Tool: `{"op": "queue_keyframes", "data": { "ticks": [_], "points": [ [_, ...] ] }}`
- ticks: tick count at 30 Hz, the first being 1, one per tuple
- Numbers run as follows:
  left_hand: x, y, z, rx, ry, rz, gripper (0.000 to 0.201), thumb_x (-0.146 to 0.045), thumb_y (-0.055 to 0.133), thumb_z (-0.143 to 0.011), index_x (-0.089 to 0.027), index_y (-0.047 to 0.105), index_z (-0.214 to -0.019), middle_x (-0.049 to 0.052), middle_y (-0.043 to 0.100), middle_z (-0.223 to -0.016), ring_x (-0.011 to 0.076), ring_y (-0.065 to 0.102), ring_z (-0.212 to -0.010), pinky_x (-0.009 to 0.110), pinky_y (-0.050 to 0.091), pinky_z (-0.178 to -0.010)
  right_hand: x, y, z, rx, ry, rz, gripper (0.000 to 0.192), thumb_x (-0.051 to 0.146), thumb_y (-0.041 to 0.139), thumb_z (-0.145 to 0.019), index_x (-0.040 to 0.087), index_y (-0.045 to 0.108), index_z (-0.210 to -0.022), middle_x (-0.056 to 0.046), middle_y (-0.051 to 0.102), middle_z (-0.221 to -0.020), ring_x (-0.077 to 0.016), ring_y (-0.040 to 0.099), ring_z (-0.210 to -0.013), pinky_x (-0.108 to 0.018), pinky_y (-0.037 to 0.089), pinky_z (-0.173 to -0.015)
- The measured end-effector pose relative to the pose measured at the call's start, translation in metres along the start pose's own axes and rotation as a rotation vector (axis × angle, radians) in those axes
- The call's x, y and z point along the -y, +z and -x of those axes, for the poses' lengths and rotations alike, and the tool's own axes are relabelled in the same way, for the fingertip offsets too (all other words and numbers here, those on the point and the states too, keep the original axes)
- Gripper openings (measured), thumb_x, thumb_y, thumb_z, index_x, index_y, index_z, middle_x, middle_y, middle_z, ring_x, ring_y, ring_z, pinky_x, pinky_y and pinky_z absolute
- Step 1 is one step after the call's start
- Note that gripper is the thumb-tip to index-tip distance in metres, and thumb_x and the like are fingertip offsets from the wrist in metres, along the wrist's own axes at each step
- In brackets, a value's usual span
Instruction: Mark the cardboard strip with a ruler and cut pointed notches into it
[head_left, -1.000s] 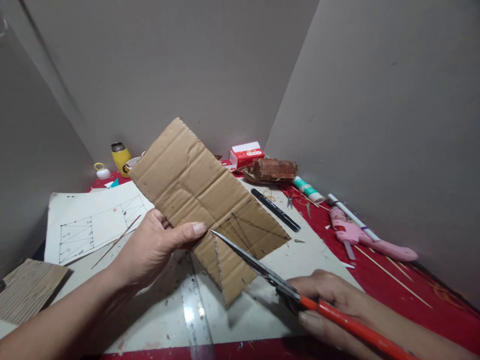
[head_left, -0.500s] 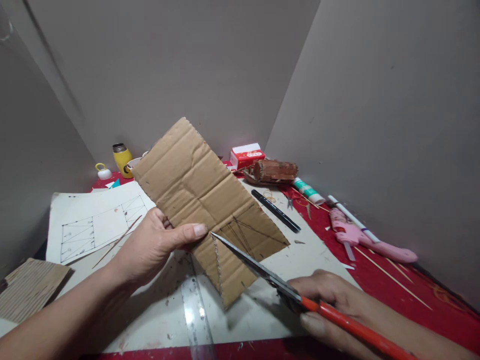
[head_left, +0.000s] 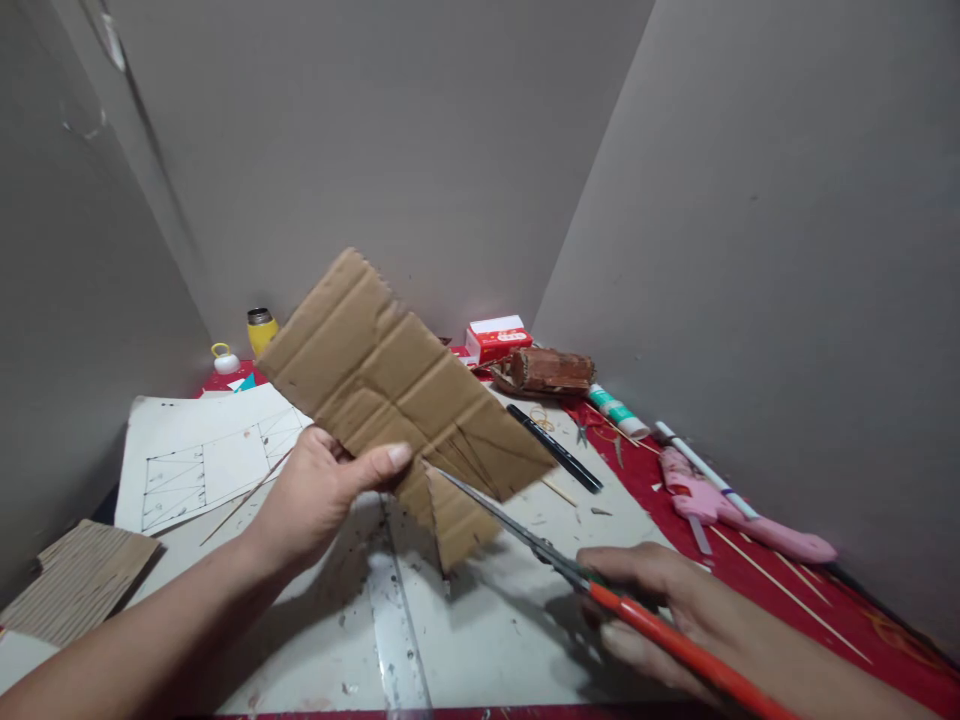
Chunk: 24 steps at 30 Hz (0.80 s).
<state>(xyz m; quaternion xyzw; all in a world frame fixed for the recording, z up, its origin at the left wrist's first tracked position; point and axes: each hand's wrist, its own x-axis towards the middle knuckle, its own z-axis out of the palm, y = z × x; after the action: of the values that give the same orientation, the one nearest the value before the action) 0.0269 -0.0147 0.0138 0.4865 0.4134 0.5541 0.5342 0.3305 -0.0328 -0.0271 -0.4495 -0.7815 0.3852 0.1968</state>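
My left hand [head_left: 330, 490] grips a piece of brown corrugated cardboard [head_left: 375, 350] at its lower left edge, thumb on top and fingers underneath. Dark pen lines cross its right part, and a cut edge runs down to its lower corner. My right hand [head_left: 652, 610] is closed around shears [head_left: 555, 560] with long red handles. Their blades look closed or nearly so, and the tip lies at the top of the cut, close to my left thumb. Part of the right fingers is hidden behind the handles.
A clear ruler [head_left: 397, 630], a black marker [head_left: 555, 448] and a paper with a truss drawing [head_left: 217, 455] lie on the white board. Rightward are a pink glue gun [head_left: 742, 515] and thin sticks. A brown model boat [head_left: 544, 372] sits behind, cut cardboard [head_left: 82, 580] at left.
The cardboard has tilted, its lower corner rising and its right end moving left. The shears stay at the cut and both hands keep their grip. The view has shifted slightly.
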Motion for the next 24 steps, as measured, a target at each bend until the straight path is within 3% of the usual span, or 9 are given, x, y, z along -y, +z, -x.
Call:
{"op": "queue_keyframes", "data": {
  "ticks": [3, 5, 9, 13, 16, 18, 22, 24],
  "points": [
    [-0.008, -0.012, -0.012, -0.189, 0.061, 0.081, 0.024, -0.028, 0.085, -0.069, -0.011, 0.075, -0.081, 0.008, 0.077, -0.081, 0.0238, 0.073, -0.079, 0.034, 0.059, -0.075, -0.005, 0.000, -0.005, 0.060, -0.014, 0.099, 0.037, 0.056, 0.061, -0.084, 0.021, 0.068, -0.074, -0.004, 0.064, -0.066, -0.0200, 0.059, -0.058, -0.027, 0.045, -0.048],
    [-0.013, -0.017, -0.016, -0.241, 0.082, 0.136, 0.026, -0.026, 0.087, -0.066, -0.010, 0.074, -0.082, 0.009, 0.077, -0.081, 0.0233, 0.073, -0.079, 0.033, 0.059, -0.074, -0.005, 0.005, -0.011, 0.034, 0.005, 0.231, 0.038, 0.055, 0.060, -0.085, 0.022, 0.064, -0.068, -0.005, 0.065, -0.063, -0.0212, 0.059, -0.058, -0.028, 0.043, -0.050],
    [-0.013, -0.012, -0.013, -0.193, 0.045, 0.167, 0.026, -0.026, 0.086, -0.067, -0.011, 0.074, -0.084, 0.009, 0.078, -0.088, 0.0231, 0.073, -0.083, 0.031, 0.060, -0.072, -0.007, 0.019, -0.019, 0.017, 0.065, 0.557, 0.036, 0.050, 0.053, -0.091, 0.020, 0.065, -0.077, -0.010, 0.071, -0.074, -0.0262, 0.065, -0.066, -0.034, 0.046, -0.059],
    [-0.007, -0.002, -0.004, -0.135, 0.010, 0.194, 0.029, -0.027, 0.084, -0.070, -0.013, 0.075, -0.092, 0.008, 0.078, -0.092, 0.0207, 0.072, -0.083, 0.027, 0.059, -0.070, -0.009, 0.022, -0.019, 0.025, 0.034, 0.599, 0.028, 0.044, 0.052, -0.093, 0.020, 0.066, -0.090, -0.011, 0.072, -0.083, -0.0278, 0.067, -0.071, -0.036, 0.046, -0.062],
    [0.000, 0.006, 0.003, -0.070, -0.042, 0.217, 0.034, -0.027, 0.083, -0.072, -0.014, 0.074, -0.102, 0.008, 0.078, -0.094, 0.0202, 0.073, -0.084, 0.028, 0.059, -0.073, -0.002, 0.020, -0.018, -0.087, -0.099, 0.448, 0.026, 0.042, 0.056, -0.092, 0.020, 0.065, -0.102, -0.012, 0.071, -0.101, -0.0285, 0.066, -0.088, -0.040, 0.049, -0.076],
    [0.006, 0.013, 0.008, -0.027, -0.098, 0.222, 0.034, -0.028, 0.082, -0.075, -0.014, 0.073, -0.105, 0.008, 0.078, -0.096, 0.0213, 0.073, -0.086, 0.030, 0.059, -0.076, 0.007, 0.023, -0.017, -0.160, -0.158, 0.207, 0.032, 0.044, 0.059, -0.090, 0.019, 0.064, -0.108, -0.012, 0.069, -0.105, -0.0270, 0.064, -0.094, -0.040, 0.049, -0.082],
    [0.020, 0.030, 0.019, 0.015, -0.206, 0.224, 0.034, -0.029, 0.080, -0.077, -0.013, 0.073, -0.106, 0.011, 0.078, -0.097, 0.0245, 0.074, -0.089, 0.033, 0.058, -0.080, 0.024, 0.040, -0.021, -0.019, -0.131, -0.498, 0.051, 0.063, 0.062, -0.083, 0.017, 0.065, -0.105, -0.004, 0.064, -0.081, -0.0179, 0.059, -0.069, -0.030, 0.051, -0.065],
    [0.026, 0.037, 0.025, 0.033, -0.262, 0.231, 0.036, -0.029, 0.080, -0.076, -0.013, 0.073, -0.108, 0.011, 0.078, -0.098, 0.0254, 0.074, -0.089, 0.034, 0.058, -0.081, 0.027, 0.048, -0.026, -0.003, -0.153, -0.656, 0.054, 0.063, 0.065, -0.083, 0.017, 0.065, -0.111, -0.002, 0.064, -0.079, -0.0173, 0.060, -0.069, -0.032, 0.054, -0.072]
  ]
}}
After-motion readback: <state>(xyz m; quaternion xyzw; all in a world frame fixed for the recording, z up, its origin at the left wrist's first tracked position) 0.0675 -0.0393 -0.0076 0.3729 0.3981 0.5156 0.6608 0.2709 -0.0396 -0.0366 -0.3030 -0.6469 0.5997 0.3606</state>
